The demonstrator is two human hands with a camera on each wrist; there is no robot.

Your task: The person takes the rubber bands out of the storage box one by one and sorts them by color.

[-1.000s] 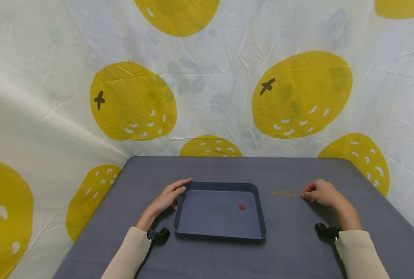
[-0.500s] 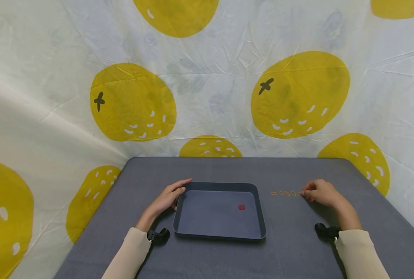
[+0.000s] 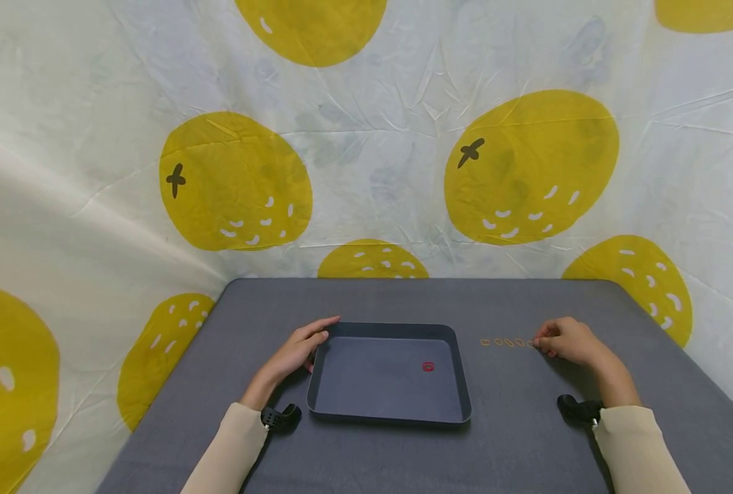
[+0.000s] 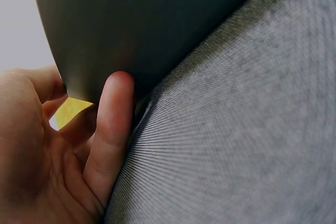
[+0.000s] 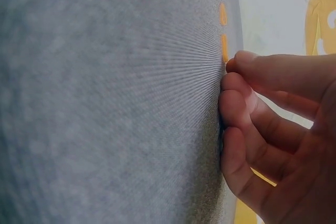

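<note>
Right of the tray [image 3: 373, 384], five orange bands [image 3: 508, 343] are lying in a row on the table [image 3: 391, 456]; the right hand [image 3: 569, 341] is pinching the right-end band [image 3: 530, 343] between thumb and fingertip, which are partly hiding it. It is probably weighing next to nothing and behaving soft and springy, hardly fragile; its right edge is offering the surest hold. The left hand [image 3: 297, 348], fingers spread, is resting against the tray's far-left corner. Something red [image 3: 428, 367] is lying inside, toward the right.
</note>
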